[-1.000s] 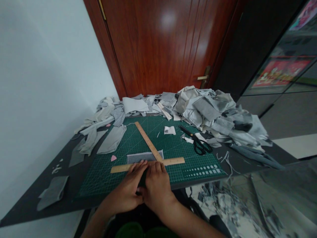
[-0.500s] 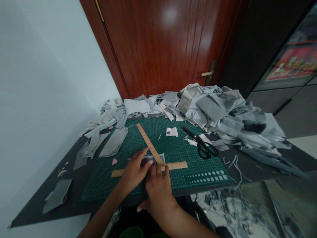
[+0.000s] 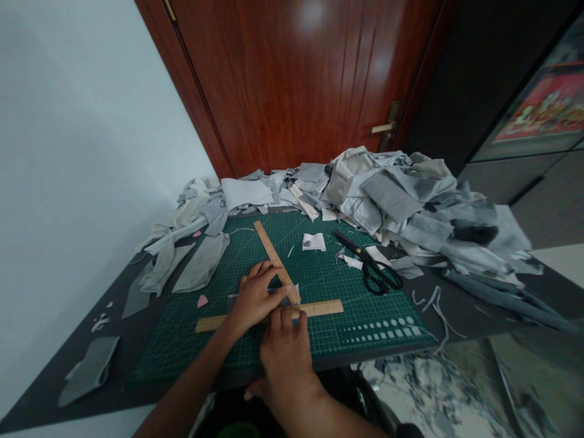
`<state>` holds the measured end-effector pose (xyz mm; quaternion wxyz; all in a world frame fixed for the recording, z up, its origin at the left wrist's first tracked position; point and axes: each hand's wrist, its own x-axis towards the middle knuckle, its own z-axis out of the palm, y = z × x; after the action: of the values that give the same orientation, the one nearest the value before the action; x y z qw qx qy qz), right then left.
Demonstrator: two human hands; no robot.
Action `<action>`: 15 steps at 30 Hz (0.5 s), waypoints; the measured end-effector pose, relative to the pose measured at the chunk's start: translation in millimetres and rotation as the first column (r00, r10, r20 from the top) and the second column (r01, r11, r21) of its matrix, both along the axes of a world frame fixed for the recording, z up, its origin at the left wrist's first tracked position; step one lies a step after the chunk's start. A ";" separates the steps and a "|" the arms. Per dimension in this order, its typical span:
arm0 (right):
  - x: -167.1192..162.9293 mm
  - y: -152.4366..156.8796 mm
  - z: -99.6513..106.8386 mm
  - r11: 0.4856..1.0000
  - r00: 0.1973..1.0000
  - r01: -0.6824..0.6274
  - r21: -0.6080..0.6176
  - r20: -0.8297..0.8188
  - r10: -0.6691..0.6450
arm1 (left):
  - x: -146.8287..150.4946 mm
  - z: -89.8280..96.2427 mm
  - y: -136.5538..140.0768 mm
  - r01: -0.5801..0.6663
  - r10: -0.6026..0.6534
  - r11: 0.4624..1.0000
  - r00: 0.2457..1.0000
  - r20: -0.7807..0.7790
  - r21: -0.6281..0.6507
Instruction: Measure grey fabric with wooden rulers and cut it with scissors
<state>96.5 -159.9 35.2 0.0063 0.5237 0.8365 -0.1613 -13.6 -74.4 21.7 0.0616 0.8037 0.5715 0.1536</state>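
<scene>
Two wooden rulers meet on the green cutting mat [image 3: 319, 274]. The slanted ruler [image 3: 270, 244] runs from upper left down to the level ruler [image 3: 325, 308]. My left hand [image 3: 258, 298] lies with thumb and fingers apart, fingertips at the slanted ruler's left edge. Just below, my right hand [image 3: 286, 344] has its fingers bent over the level ruler, pressing on it, with the thumb sticking out to the left. A small grey fabric piece [image 3: 233, 300] lies beneath the left hand and rulers, mostly hidden.
Black scissors [image 3: 367, 263] and a small white cloth piece [image 3: 314, 242] lie on the mat. Heaped fabric scraps [image 3: 401, 207] line the table's back and right. Folded grey cloth [image 3: 93, 368] rests at front left. A pink chalk piece [image 3: 202, 300] sits left of the hands.
My left hand has shifted so its fingertips reach the slanted ruler, covering more of the grey fabric. The right hand stays on the level ruler. The camera view has moved slightly.
</scene>
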 end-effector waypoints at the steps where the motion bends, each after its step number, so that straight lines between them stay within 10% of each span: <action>1: 0.3 -0.2 0.6 1.000 1.000 0.005 0.010 0.005 -0.005 | 1.7 -1.7 1.6 -0.006 0.006 1.000 1.000 0.006 0.013; 15: 5.0 -1.1 9.3 1.000 0.998 -0.023 -0.009 0.065 0.024 | -8.4 -13.7 19.4 0.034 -0.034 0.999 0.998 0.049 0.016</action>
<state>101.5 -161.0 44.5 0.0376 0.5188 0.8413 -0.1472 -22.0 -55.0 8.1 0.0722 0.8097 0.5549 0.1768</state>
